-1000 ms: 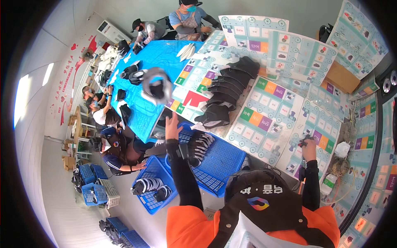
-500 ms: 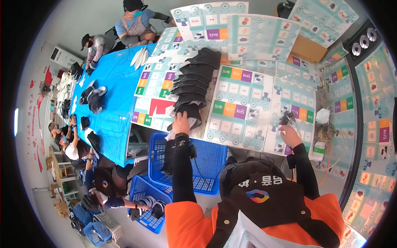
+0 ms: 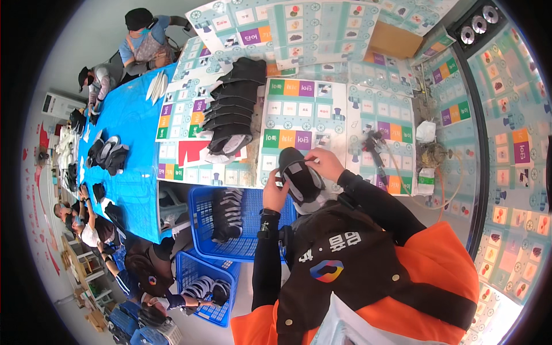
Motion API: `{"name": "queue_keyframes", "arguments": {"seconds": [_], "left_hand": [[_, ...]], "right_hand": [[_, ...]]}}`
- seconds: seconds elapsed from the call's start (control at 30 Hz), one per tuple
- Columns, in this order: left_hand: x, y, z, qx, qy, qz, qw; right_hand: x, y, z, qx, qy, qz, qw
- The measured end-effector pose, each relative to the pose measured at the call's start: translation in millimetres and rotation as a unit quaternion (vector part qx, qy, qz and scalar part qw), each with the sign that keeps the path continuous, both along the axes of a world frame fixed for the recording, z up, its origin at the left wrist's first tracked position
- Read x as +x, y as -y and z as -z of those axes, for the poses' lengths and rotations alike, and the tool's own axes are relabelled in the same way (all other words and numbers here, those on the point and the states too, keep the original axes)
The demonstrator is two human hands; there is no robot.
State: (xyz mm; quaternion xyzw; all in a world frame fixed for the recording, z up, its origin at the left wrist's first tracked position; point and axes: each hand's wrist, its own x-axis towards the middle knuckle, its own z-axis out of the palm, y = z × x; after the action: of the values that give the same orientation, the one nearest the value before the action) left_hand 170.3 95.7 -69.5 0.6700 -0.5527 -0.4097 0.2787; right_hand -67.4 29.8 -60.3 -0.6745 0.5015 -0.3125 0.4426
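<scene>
Head view, looking down. A black shoe upper (image 3: 301, 177) with a pale grey tab is held up between both hands, above the near edge of the table (image 3: 299, 123) and in front of the person's chest. The left hand (image 3: 275, 192) is closed around its lower left side, seemingly to steady it; the right hand (image 3: 325, 163) pinches its upper right edge with curled fingers, near the grey tab, so the piece faces the wearer. On the table, just beyond the hands, a stacked row of black shoe uppers (image 3: 233, 103) runs away from the person over printed play mats (image 3: 299, 109) that cover the surface. Below the table edge on the left stands a blue plastic crate (image 3: 241, 215) holding more dark pieces, within reach of the left hand. Small tools and a cord (image 3: 376, 144) lie to the right, well apart from the held piece. Other people sit along a blue-covered table (image 3: 129, 132) at far left.
</scene>
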Motion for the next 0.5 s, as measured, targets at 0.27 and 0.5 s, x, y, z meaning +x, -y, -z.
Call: {"name": "queue_keyframes", "arguments": {"seconds": [0.27, 0.5], "left_hand": [[1, -24, 63, -0.154, -0.066, -0.079, 0.983], [-10, -10, 65, 0.111, -0.336, -0.116, 0.928]], "right_hand": [[-5, -21, 34, 0.053, 0.031, 0.042, 0.997], [-24, -8, 56, 0.14, 0.075, -0.013, 0.987]]}}
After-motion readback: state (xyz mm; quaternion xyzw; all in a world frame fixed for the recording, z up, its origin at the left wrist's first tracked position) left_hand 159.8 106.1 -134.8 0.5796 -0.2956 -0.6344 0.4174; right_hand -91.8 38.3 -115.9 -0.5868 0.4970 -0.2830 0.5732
